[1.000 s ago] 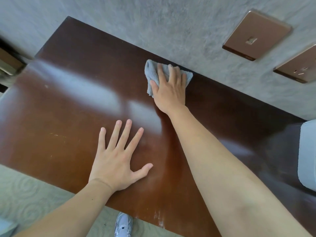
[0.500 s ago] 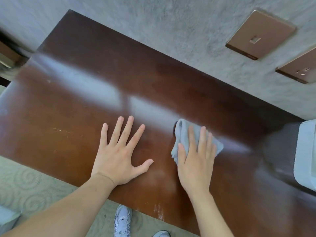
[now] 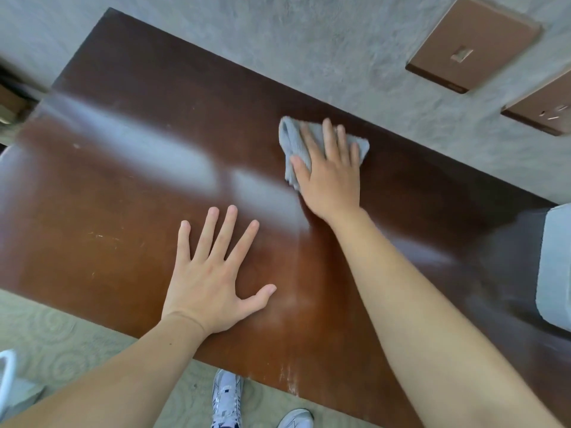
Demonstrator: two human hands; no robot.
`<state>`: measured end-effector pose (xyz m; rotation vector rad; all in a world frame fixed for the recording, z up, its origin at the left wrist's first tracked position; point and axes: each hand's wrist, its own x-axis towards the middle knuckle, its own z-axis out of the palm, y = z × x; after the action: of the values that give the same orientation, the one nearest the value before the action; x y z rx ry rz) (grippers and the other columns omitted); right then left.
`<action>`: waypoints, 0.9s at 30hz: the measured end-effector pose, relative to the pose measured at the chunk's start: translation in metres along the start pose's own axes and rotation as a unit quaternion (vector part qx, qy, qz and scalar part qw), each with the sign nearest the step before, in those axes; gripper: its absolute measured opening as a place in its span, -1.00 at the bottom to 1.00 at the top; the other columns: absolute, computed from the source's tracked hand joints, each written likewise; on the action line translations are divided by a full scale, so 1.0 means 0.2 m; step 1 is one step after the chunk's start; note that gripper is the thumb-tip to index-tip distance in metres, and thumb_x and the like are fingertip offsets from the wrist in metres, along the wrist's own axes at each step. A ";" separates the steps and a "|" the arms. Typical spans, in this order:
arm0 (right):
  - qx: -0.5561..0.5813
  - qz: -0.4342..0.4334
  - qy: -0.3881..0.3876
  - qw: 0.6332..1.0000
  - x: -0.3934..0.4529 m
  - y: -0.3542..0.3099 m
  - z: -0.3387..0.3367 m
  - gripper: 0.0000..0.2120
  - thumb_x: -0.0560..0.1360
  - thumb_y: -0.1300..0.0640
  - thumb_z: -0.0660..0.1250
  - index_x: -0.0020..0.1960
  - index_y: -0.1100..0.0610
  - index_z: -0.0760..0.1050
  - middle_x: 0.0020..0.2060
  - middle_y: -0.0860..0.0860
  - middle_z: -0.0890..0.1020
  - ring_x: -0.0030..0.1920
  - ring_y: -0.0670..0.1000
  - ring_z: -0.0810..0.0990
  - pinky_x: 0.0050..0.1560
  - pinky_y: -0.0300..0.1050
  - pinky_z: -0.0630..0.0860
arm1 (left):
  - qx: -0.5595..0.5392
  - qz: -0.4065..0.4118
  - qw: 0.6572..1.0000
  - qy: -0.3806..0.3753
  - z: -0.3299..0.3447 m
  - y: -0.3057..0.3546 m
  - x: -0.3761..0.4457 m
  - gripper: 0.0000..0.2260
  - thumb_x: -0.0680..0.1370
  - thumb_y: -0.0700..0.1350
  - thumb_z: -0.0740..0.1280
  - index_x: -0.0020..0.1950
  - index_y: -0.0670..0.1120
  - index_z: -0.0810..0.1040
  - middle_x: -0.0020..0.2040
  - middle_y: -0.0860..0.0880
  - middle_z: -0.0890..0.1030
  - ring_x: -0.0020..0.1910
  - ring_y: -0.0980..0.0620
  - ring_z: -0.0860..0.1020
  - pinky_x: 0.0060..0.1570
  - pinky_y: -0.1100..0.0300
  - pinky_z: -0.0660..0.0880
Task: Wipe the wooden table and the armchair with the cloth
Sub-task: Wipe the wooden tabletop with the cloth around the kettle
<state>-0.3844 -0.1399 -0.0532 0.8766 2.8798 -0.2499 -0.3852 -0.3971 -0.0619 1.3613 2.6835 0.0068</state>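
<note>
Grey textured wall [image 3: 309,57] runs behind a dark, glossy wooden desk [image 3: 123,211] set flush against it, with two bronze wall plates [image 3: 472,44] mounted at upper right and pale patterned carpet [image 3: 61,335] below the near edge. Window light glares in broad streaks across the desk top, and a few pale scuffs show on its left part and at the near edge.

The right hand [image 3: 332,174] lies flat on a crumpled grey cloth [image 3: 292,143] close to the desk's far edge by the wall, fingers straight and pressing down, not curled round the fabric; the cloth sticks out to the left of the thumb and past the fingertips. Holding it under an open palm likely spreads pressure over a wide patch, which suits wiping a flat top. The arm is stretched well forward to reach that far strip.

The left hand [image 3: 213,279] is empty, spread flat on the desk nearer the person, fingers fanned, well apart from the cloth. It probably serves as a brace, taking the body's weight as the person leans over.

A pale padded shape [image 3: 556,264] stands at the right edge of the view; it may be the armchair, though too little shows to be sure. Two white trainers [image 3: 227,396] peek out below the desk's near edge.

By my reading, the desk is mid-wipe and the armchair has yet to be done
</note>
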 end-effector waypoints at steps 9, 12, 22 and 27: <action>-0.003 -0.051 0.009 0.999 -0.18 -0.02 0.05 -0.42 0.67 -0.21 -0.10 0.63 -0.04 0.00 0.62 0.10 0.04 0.61 0.16 -0.03 0.58 0.16 -0.09 | 0.009 -0.004 1.000 0.005 0.00 0.01 -0.01 -0.14 0.46 0.52 0.01 0.64 0.06 0.11 0.65 -0.16 0.09 0.63 -0.20 0.03 0.50 -0.35 0.01; 0.004 -0.020 0.018 1.000 -0.59 -0.01 0.12 -0.42 0.66 -0.21 -0.07 0.62 -0.04 0.03 0.62 0.10 0.07 0.61 0.16 -0.01 0.58 0.18 -0.03 | 0.001 -0.007 1.000 0.013 0.01 0.01 -0.01 -0.14 0.47 0.52 -0.01 0.64 0.06 0.09 0.65 -0.15 0.08 0.63 -0.19 0.02 0.51 -0.34 -0.01; 0.030 0.155 -0.009 0.987 -1.53 -0.28 0.29 -0.36 0.64 -0.21 -0.02 0.63 0.07 0.03 0.61 0.18 0.02 0.61 0.23 -0.06 0.53 0.31 0.04 | -0.007 -0.013 1.000 0.022 0.01 0.01 -0.01 -0.15 0.46 0.53 -0.03 0.63 0.08 0.07 0.65 -0.13 0.09 0.63 -0.18 0.01 0.51 -0.34 0.00; 0.030 0.139 0.028 0.989 -1.19 -0.22 0.24 -0.36 0.64 -0.22 0.00 0.62 0.07 0.09 0.60 0.18 0.10 0.60 0.23 0.03 0.54 0.28 0.03 | -0.016 -0.013 0.999 0.027 0.01 0.01 -0.01 -0.16 0.47 0.52 -0.01 0.64 0.09 0.07 0.65 -0.13 0.08 0.63 -0.17 0.00 0.52 -0.33 -0.02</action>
<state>-0.2090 -0.3141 -0.0554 1.2994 2.7656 -0.2877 -0.3818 -0.3977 -0.0628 1.3352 2.7330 0.0866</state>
